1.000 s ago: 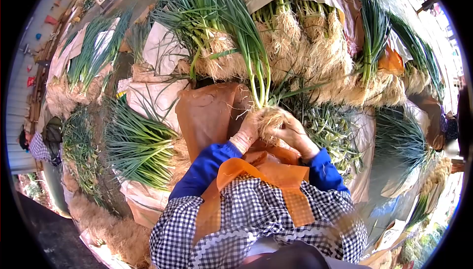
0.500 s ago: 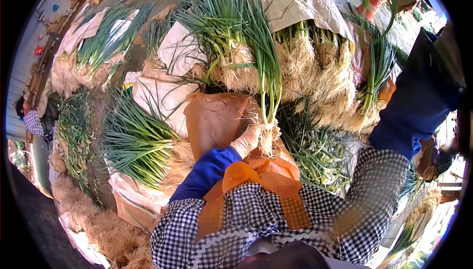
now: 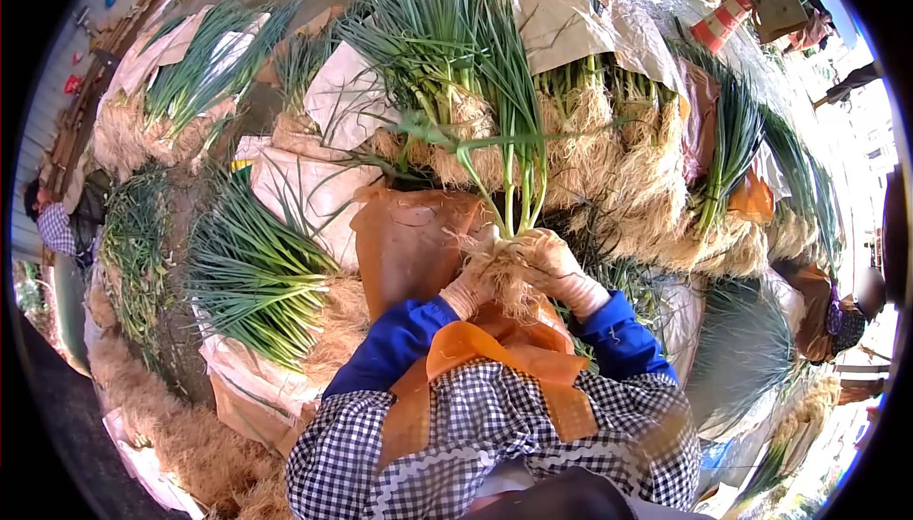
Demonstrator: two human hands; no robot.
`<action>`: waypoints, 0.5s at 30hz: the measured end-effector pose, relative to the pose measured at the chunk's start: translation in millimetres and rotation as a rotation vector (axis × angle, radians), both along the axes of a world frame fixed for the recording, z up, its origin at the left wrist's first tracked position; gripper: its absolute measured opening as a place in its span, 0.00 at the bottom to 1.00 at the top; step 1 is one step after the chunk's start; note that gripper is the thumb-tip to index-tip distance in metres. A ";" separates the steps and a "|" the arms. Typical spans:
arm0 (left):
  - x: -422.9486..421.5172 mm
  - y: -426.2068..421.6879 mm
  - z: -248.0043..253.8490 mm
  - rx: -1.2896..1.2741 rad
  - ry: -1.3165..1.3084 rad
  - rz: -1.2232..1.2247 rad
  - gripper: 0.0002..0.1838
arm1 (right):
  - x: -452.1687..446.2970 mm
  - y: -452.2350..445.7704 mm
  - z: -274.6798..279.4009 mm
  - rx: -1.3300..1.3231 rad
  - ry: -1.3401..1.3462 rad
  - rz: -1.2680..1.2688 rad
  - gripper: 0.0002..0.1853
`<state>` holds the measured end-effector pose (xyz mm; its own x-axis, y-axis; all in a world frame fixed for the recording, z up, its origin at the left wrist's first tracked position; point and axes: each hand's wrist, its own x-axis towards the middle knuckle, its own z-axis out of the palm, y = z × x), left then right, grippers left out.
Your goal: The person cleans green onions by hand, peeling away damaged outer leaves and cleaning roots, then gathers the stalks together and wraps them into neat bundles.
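Gloved, my left hand (image 3: 470, 286) is closed around the pale root end of a few green onions (image 3: 511, 198) in front of my chest. My right hand (image 3: 552, 261), also gloved, is closed at the base of the same stalks, just above the hanging roots (image 3: 514, 294). The stalks point up and away from me, and a bent leaf leans out to the left. Their tips overlap the large heap of green onions (image 3: 428, 44) behind. An orange plastic apron (image 3: 418, 235) lies over my lap.
Bundled green onions (image 3: 271, 268) lie at left on pale sheeting, roots toward me. Paper-covered bundles (image 3: 609, 120) stand at front right. Loose leaves (image 3: 138, 273) litter the ground farther left. Other people crouch at the far left (image 3: 62, 230) and far right (image 3: 842, 320).
My right arm has swung in from the upper right, and the right hand now grips the stalks beside the left. A bent leaf now sticks out to the left of the stalks.
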<state>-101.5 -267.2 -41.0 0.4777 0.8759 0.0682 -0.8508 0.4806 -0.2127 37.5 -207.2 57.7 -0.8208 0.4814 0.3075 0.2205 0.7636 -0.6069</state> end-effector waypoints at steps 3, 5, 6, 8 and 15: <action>-1.0 -5.0 21.4 0.180 0.901 0.133 0.14 | 24.6 7.5 6.8 -0.553 0.194 -0.084 0.15; -3.0 2.7 22.0 -0.135 0.579 -0.130 0.15 | 36.3 31.9 5.8 -0.917 0.271 -0.596 0.18; 0.6 0.3 26.3 -0.006 0.703 0.033 0.17 | 42.1 52.6 -30.2 -1.001 0.418 -0.649 0.21; 1.3 10.5 6.8 -0.104 0.213 -0.195 0.17 | 36.4 67.0 -59.9 -1.355 0.589 -0.412 0.20; -2.5 -2.0 14.3 -0.209 0.134 -0.295 0.16 | -14.1 78.6 -85.6 -1.449 0.957 -0.360 0.17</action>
